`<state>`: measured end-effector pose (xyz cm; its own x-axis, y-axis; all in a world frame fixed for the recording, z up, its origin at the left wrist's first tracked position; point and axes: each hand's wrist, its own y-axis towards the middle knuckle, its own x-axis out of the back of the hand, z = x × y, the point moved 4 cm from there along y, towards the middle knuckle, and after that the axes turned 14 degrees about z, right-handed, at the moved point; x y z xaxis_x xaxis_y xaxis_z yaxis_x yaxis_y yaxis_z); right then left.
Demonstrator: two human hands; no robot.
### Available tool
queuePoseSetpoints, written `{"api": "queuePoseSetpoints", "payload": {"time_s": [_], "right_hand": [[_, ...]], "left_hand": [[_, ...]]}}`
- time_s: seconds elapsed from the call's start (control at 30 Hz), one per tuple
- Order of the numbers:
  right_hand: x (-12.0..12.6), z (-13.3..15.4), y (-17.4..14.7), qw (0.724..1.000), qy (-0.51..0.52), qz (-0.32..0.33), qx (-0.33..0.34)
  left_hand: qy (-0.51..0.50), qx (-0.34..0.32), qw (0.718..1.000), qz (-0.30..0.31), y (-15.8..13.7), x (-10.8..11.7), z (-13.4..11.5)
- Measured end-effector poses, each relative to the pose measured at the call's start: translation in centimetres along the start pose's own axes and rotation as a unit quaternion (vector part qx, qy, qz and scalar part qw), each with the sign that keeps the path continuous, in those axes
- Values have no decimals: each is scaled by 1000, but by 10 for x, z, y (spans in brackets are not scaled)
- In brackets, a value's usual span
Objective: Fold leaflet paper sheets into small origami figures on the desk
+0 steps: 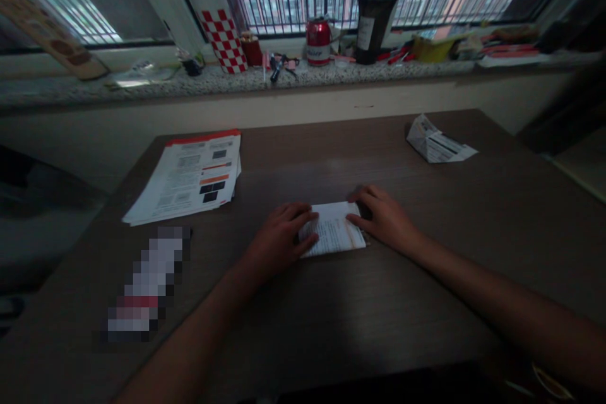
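Note:
A folded sheet of printed paper (334, 227) lies flat on the brown table between my hands. At its left end, my left hand (284, 233) holds it, with the fingertips and thumb on the paper's edge. My right hand (384, 218) holds the right end, its thumb on the printed face and its other fingers curved round the upper right corner. The undersides of both hands are hidden. Toward the far right of the table stands another piece of folded printed paper (438, 142), partly raised like a tent.
A stack of printed sheets (194, 180) lies at the table's back left. Nearer on that side is a pixelated phone-like object (146, 284). Along the granite windowsill (156, 88) stand a red-checked white vase (225, 41), a red can (318, 42) and a dark container (374, 25).

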<state>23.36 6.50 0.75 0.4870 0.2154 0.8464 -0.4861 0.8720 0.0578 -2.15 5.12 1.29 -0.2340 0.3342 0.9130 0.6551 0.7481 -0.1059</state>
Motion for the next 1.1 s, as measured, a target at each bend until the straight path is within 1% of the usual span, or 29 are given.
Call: {"api": "queuePoseSetpoints", "payload": {"time_s": [0.13, 0.33, 0.53, 0.7, 0.9, 1.1], "right_hand": [[0, -1, 3, 1000, -4, 16, -2], [-2, -9, 5, 1000, 22, 15, 2], [-1, -12, 6, 999, 34, 16, -6], [-3, -13, 6, 1000, 25, 11, -12], [-4, -14, 6, 1000, -1, 1, -13], [-4, -13, 7, 1000, 3, 6, -13]], "left_hand": [[-17, 14, 1000, 16, 2, 3, 1], [-20, 25, 999, 28, 12, 11, 0], [-21, 59, 998, 0, 24, 10, 3], [-32, 82, 996, -20, 24, 7, 7], [-53, 85, 995, -25, 19, 9, 6], [-69, 94, 992, -41, 22, 7, 7]]}}
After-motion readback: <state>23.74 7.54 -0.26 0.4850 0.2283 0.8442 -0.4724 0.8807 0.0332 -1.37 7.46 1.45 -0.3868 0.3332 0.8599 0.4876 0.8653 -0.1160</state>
